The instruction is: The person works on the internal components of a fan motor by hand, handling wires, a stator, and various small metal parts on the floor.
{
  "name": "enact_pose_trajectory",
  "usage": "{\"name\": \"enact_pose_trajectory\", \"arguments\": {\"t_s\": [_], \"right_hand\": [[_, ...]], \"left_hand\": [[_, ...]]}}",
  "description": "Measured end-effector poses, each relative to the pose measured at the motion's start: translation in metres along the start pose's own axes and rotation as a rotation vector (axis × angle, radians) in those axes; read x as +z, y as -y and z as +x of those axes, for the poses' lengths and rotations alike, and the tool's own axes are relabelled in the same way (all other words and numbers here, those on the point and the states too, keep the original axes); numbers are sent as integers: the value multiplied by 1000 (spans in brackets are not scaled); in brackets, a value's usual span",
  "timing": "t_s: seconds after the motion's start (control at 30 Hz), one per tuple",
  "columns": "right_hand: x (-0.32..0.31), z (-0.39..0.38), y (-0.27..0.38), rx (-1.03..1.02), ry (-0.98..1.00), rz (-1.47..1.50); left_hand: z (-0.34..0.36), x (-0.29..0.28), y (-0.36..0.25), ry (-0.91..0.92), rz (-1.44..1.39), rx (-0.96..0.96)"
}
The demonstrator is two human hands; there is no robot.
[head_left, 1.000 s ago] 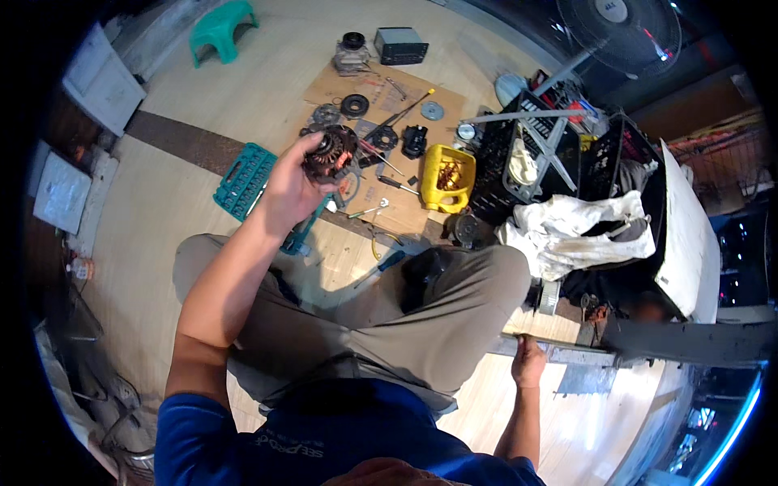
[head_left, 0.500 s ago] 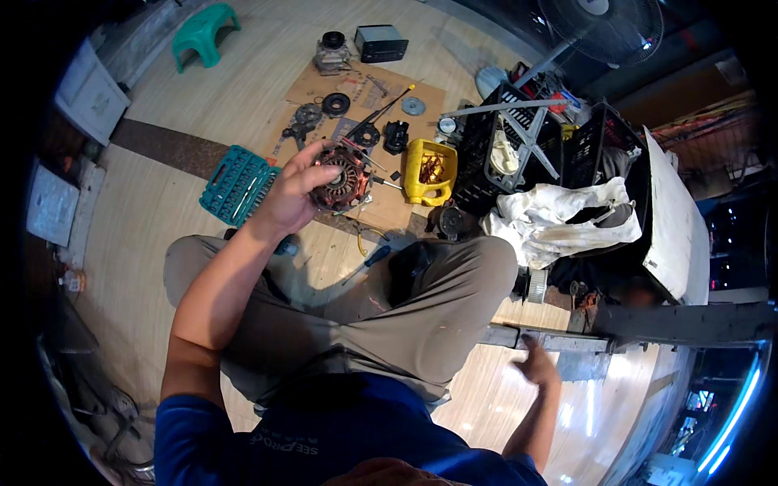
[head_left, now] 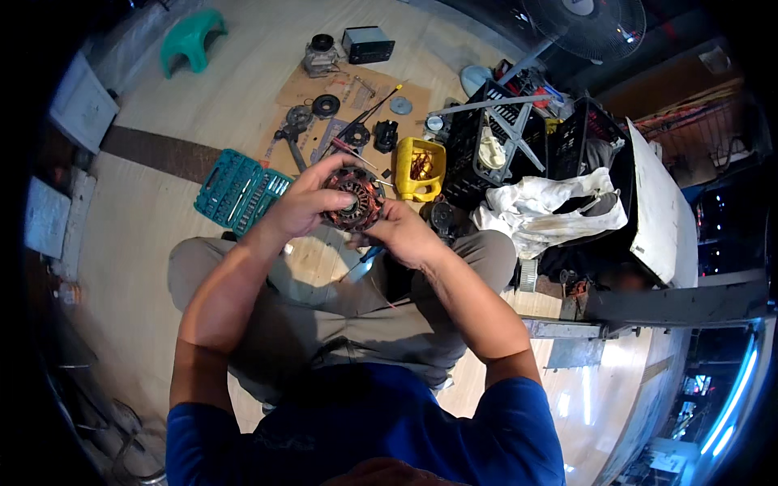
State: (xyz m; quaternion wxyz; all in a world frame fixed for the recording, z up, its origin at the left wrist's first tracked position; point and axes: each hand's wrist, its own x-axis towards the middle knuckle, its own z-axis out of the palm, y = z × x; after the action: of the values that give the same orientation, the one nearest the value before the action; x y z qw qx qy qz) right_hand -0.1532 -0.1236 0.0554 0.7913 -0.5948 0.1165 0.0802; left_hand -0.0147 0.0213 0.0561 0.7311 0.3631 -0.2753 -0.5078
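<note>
Above my lap, a round copper-wound stator (head_left: 353, 198) is held between both hands, its dark ring and reddish windings facing up. My left hand (head_left: 312, 198) grips its left side, the thumb lying over the centre and the fingers behind the far edge. At the lower right rim, my right hand (head_left: 399, 231) has its thumb and fingers closed on the stator; the undersides of those fingertips are hidden. Past the hands, a red-handled screwdriver (head_left: 347, 149) lies on the cardboard sheet (head_left: 320, 89). A blue-handled screwdriver (head_left: 370, 253) rests on the floor below my right hand.
An open green socket set (head_left: 241, 194) sits left of my hands. To the right are a cut yellow jug (head_left: 421, 168) with copper scraps, black crates (head_left: 462, 154) and a white cloth (head_left: 551, 212). Farther off stand a metal housing (head_left: 321, 57), a car radio (head_left: 367, 45) and a green stool (head_left: 192, 42).
My right hand has come in from the far right and taken hold of the stator's right edge. My left hand has moved slightly right and nearer with it.
</note>
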Motion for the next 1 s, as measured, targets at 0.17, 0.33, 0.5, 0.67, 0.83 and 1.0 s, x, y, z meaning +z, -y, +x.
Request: {"name": "enact_pose_trajectory", "arguments": {"t_s": [0.17,0.33,0.5,0.67,0.83,1.0], "right_hand": [[-4,-7,22,83,-243,-153],[-8,-16,39,-78,-250,-621],[-5,-18,41,-69,-354,-823],[-11,-12,41,-95,-370,-758],[5,-20,54,-184,-458,-743],[43,-43,69,-222,-367,-949]], "left_hand": [[-7,-18,0,15,13,-23],[-9,-21,-6,-136,427,-79],[-16,-18,-21,-85,711,-100],[-18,-37,-8,-113,202,-133],[-9,-39,-9,-154,360,-98],[7,-31,1,-426,728,-127]]}}
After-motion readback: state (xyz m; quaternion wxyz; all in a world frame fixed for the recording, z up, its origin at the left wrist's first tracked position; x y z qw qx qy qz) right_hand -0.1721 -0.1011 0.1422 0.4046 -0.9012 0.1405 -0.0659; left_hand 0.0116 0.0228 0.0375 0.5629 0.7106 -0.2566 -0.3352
